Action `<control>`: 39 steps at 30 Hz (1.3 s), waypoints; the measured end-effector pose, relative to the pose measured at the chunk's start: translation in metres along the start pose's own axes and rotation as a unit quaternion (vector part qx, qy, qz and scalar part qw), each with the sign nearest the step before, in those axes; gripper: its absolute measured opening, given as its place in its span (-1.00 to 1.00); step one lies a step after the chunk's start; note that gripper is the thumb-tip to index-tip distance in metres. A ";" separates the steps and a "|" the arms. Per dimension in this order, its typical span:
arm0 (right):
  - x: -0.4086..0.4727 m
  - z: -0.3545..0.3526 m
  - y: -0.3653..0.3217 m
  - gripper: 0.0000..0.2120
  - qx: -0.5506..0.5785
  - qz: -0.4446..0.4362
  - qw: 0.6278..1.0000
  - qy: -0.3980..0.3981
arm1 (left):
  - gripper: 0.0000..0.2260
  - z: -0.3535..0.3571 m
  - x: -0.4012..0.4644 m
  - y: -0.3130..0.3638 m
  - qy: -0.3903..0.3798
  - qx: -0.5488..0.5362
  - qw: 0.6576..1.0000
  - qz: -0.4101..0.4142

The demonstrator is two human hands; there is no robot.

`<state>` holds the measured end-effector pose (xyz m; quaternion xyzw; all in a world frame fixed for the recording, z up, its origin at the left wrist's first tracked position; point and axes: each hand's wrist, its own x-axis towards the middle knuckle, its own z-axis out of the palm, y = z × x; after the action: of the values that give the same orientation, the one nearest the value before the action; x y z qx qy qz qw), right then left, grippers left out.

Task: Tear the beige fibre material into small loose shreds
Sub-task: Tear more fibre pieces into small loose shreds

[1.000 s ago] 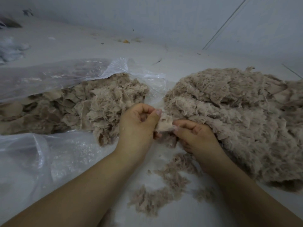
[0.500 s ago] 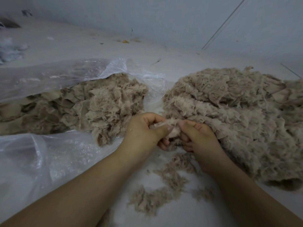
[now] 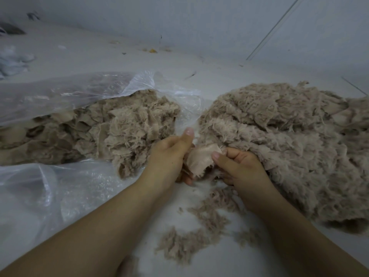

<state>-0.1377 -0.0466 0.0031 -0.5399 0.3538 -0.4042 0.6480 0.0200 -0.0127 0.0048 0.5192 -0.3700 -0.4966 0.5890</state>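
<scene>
Both hands (image 3: pixel 167 156) (image 3: pixel 239 166) pinch a smooth beige piece (image 3: pixel 199 159) (frayed edges).

A person's two bare hands meet at the centre of the head view over a white floor (image 3: pixel 199 72). The left hand (image 3: pixel 169 154) and the right hand (image 3: pixel 239 166) both pinch one small beige fabric piece (image 3: pixel 199 159) held between them, the left thumb raised above it. Just right of the hands lies a large mound of beige fibre material (image 3: pixel 289 146), touching the right hand's knuckles. To the left, a clear plastic bag (image 3: pixel 69 92) lies open with beige torn pieces (image 3: pixel 111 132) spilling from its mouth. Loose shreds (image 3: pixel 199 226) lie scattered on the floor below the hands, between the forearms.
</scene>
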 end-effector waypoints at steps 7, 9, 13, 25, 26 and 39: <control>0.007 -0.004 0.006 -0.69 -0.039 0.014 0.999 0.033 | -0.87 -0.003 0.001 0.001 0.023 0.023 0.998 0.045; 0.007 -0.005 0.007 -0.71 -0.043 0.010 0.999 0.030 | -0.93 -0.004 0.000 0.002 -0.002 0.075 0.993 0.092; 0.007 -0.004 0.007 -0.58 -0.056 0.006 0.998 0.025 | -0.86 -0.004 -0.002 0.005 -0.098 0.182 0.958 0.200; 0.006 -0.004 0.006 -0.61 -0.070 0.007 0.997 0.026 | -0.83 -0.060 0.018 0.036 0.228 0.670 0.639 0.303; 0.006 -0.004 0.006 -0.61 -0.071 0.008 0.997 0.027 | -0.84 -0.058 0.017 0.033 0.210 0.708 0.641 0.212; 0.006 -0.002 0.005 -0.58 -0.010 -0.006 0.999 0.037 | -0.69 0.010 -0.009 -0.005 -0.093 0.603 0.763 0.213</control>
<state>-0.1361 -0.0524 -0.0025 -0.5326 0.3787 -0.4243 0.6269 0.0072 -0.0062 0.0023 0.6265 -0.7472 -0.0781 0.2075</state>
